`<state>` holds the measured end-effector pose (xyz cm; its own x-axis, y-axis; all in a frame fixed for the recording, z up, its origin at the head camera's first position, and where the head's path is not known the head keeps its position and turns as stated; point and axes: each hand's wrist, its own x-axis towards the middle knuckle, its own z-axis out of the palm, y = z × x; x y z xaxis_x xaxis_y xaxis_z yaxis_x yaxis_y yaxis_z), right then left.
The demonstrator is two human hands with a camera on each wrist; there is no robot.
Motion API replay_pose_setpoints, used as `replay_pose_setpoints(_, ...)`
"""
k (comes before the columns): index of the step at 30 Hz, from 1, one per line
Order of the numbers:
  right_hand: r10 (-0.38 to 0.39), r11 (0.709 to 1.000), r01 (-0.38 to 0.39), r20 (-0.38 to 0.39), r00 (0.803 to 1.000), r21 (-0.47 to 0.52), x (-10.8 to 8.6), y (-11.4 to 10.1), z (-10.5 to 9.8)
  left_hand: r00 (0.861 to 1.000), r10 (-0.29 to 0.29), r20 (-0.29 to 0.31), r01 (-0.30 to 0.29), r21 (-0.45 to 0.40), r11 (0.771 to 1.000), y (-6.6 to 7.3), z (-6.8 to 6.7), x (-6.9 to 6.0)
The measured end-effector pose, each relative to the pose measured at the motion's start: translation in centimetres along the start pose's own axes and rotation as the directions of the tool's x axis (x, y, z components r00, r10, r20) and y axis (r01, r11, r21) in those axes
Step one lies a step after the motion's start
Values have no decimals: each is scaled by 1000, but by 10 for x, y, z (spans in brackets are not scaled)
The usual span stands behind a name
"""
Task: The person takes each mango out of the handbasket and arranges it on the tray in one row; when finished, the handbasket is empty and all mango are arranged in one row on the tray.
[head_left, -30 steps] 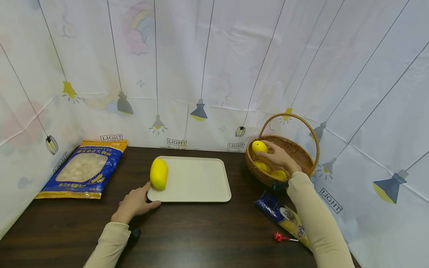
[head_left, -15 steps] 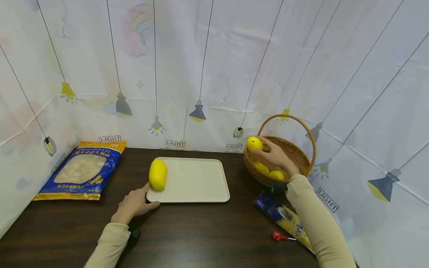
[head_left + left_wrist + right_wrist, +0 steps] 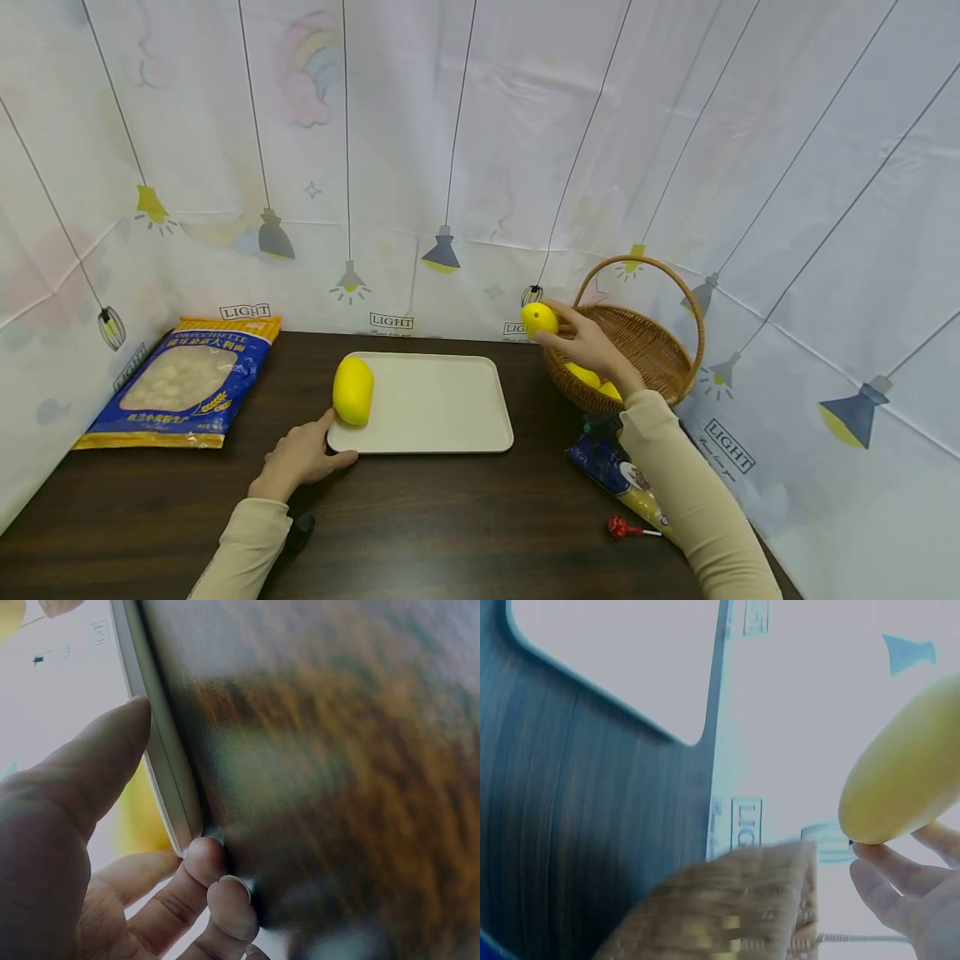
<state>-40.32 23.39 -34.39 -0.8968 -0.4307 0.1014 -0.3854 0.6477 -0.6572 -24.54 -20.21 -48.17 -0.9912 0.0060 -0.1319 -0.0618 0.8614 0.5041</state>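
My right hand (image 3: 588,342) pinches a yellow fruit (image 3: 539,318) above the left rim of a wicker basket (image 3: 652,346); the right wrist view shows the fruit (image 3: 904,769) at the fingertips of the hand (image 3: 922,900). More yellow fruits (image 3: 583,374) lie in the basket, partly covered by the hand. A large yellow fruit (image 3: 353,391) rests on the left side of a cream tray (image 3: 442,404). At the tray's front left corner, my left hand (image 3: 300,457) touches the edge with spread fingers; in the left wrist view the thumb of this hand (image 3: 97,765) lies against the rim (image 3: 161,750).
A blue and yellow pasta bag (image 3: 183,379) lies at the left by the curtain. Below the basket is a long blue and yellow packet (image 3: 600,462), partly under the right forearm, with a red lollipop (image 3: 618,526) beside it. A patterned curtain (image 3: 420,167) stands behind the table.
The right hand has lifted the yellow fruit out of the basket and moved left, past the rim. The left hand stays at the tray corner.
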Motion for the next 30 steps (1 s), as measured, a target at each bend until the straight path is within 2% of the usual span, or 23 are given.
replay_pose_setpoints(10, -70, 998, 70, 33, 997, -5, 18, -18, 39, 1000, 9, -13, -9, 1, 1000, -1, 1, 1)
replay_pose_setpoints(18, -124, 992, 120, 119, 985, 37, 30, -22, 90, 1000, 5, -12, -5, 4, 1000, -1, 0, 0)
replay_pose_setpoints(24, -107, 994, 104, 169, 980, 26, 31, -28, 129, 1000, 2, -11, -2, 8, 1000, -1, 0, 0)
replay_pose_setpoints(30, -157, 987, 146, 201, 967, 68, 35, -34, 158, 1000, 2, -16, -1, 8, 1000, -1, 1, 1)
